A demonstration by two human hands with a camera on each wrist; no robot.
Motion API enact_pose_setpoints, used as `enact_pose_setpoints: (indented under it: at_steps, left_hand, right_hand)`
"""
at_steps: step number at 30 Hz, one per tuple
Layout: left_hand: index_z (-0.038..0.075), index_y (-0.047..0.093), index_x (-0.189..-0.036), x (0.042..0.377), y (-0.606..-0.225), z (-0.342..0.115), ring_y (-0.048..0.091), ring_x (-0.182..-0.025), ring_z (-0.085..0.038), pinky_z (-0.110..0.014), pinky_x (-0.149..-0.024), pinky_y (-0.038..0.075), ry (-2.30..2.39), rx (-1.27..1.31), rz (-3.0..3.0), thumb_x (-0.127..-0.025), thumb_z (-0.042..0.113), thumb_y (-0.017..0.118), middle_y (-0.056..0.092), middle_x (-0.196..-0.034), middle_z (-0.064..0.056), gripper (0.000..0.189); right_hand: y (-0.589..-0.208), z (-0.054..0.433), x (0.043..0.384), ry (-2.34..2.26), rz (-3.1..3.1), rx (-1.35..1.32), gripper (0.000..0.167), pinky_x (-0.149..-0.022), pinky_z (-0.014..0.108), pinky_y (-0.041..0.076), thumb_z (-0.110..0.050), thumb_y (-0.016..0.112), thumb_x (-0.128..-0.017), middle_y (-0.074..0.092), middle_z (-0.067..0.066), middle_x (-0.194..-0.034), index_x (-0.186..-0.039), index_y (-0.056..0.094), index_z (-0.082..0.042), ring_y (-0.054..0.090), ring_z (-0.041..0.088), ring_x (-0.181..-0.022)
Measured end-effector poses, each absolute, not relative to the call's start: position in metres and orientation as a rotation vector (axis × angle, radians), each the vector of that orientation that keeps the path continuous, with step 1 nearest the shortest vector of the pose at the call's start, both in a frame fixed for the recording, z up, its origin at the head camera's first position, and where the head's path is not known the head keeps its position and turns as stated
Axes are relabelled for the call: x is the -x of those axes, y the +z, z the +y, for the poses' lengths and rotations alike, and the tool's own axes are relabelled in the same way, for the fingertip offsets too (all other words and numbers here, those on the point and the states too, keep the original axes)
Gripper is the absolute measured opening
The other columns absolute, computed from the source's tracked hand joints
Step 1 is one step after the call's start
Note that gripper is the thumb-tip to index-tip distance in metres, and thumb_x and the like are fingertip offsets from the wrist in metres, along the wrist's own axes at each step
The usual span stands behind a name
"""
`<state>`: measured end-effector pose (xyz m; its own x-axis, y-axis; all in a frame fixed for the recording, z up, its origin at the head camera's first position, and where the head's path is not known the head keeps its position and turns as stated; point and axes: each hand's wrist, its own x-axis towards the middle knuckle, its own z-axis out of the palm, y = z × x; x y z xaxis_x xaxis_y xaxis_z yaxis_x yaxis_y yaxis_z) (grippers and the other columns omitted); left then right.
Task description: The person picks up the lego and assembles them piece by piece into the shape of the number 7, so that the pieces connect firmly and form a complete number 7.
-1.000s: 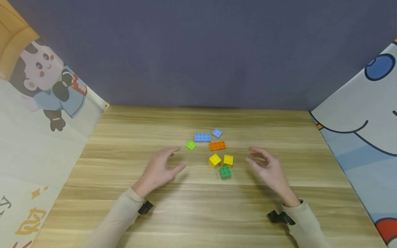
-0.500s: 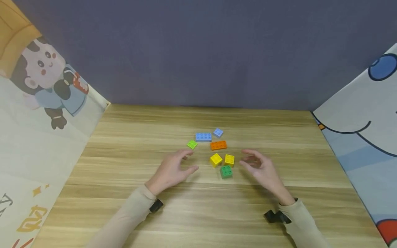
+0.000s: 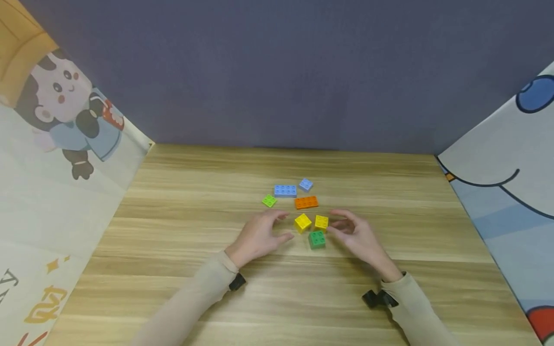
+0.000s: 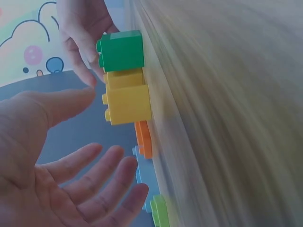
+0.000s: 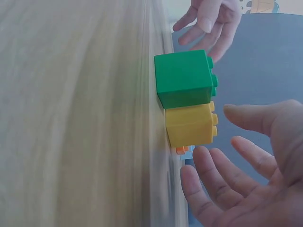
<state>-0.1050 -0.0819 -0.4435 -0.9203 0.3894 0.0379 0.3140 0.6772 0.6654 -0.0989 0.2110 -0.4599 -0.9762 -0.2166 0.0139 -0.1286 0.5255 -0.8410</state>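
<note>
My left hand point(image 3: 259, 236) is spread just left of the left yellow brick point(image 3: 302, 223), its thumb and fingers apart with nothing between them. On the other side, my right hand point(image 3: 359, 239) has its relaxed fingers and thumb right beside the right yellow brick point(image 3: 321, 223). A square green brick point(image 3: 317, 240) stands in front of both yellow ones, studs up. In the right wrist view, the green brick point(image 5: 184, 79) partly hides a yellow brick point(image 5: 190, 125). The left wrist view has the left yellow brick point(image 4: 129, 104) opposite my left thumb and fingers.
Behind the yellow bricks lie a flat orange brick point(image 3: 306, 202), a long blue brick point(image 3: 285, 191), a small blue brick point(image 3: 305, 185) and a thin lime brick point(image 3: 269, 201). A dark panel point(image 3: 294, 77) borders the wooden table point(image 3: 173, 192) at the back, and printed sheets flank it.
My left hand has moved right, toward the left yellow brick. My right hand has moved left, up to the right yellow brick. The bricks keep their arrangement.
</note>
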Motion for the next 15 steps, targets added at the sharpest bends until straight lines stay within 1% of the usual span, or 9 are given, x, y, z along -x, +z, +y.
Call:
enact_pose_setpoints:
  at_steps: [4,8,11,15]
  left_hand:
    - [0.009,0.068,-0.139,0.107,-0.446,-0.074,0.072,-0.114,-0.027,-0.046,-0.098,0.059,1.067,-0.555,2.796,-0.094,0.039,0.082,0.076,-0.130,-0.011,0.057]
    - [0.010,0.068,-0.139,0.110,-0.449,-0.066,0.072,-0.111,-0.026,-0.046,-0.097,0.059,1.050,-0.522,2.805,-0.093,0.041,0.082,0.077,-0.126,-0.009,0.057]
    - [0.010,0.068,-0.140,0.112,-0.450,-0.062,0.072,-0.111,-0.026,-0.045,-0.096,0.059,1.033,-0.512,2.806,-0.093,0.041,0.082,0.078,-0.125,-0.009,0.058]
    - [0.010,0.067,-0.141,0.115,-0.452,-0.058,0.072,-0.112,-0.025,-0.044,-0.097,0.059,1.022,-0.509,2.803,-0.093,0.044,0.083,0.077,-0.127,-0.009,0.061]
  right_hand:
    - [-0.463,0.209,0.100,-1.441,2.662,0.308,0.049,-0.092,0.034,0.064,-0.006,0.078,-0.096,0.068,0.022,-0.139,-0.142,0.063,-0.003,0.074,0.035,-0.112]
    - [-0.466,0.208,0.101,-1.427,2.673,0.312,0.050,-0.095,0.043,0.064,-0.005,0.078,-0.094,0.069,0.023,-0.137,-0.141,0.063,-0.002,0.074,0.037,-0.112]
    - [-0.467,0.207,0.102,-1.421,2.668,0.313,0.050,-0.095,0.044,0.064,-0.004,0.079,-0.094,0.068,0.024,-0.137,-0.141,0.063,-0.002,0.074,0.038,-0.113]
    - [-0.468,0.205,0.104,-1.434,2.646,0.322,0.050,-0.096,0.042,0.064,-0.003,0.079,-0.094,0.067,0.024,-0.140,-0.141,0.063,-0.001,0.073,0.038,-0.114]
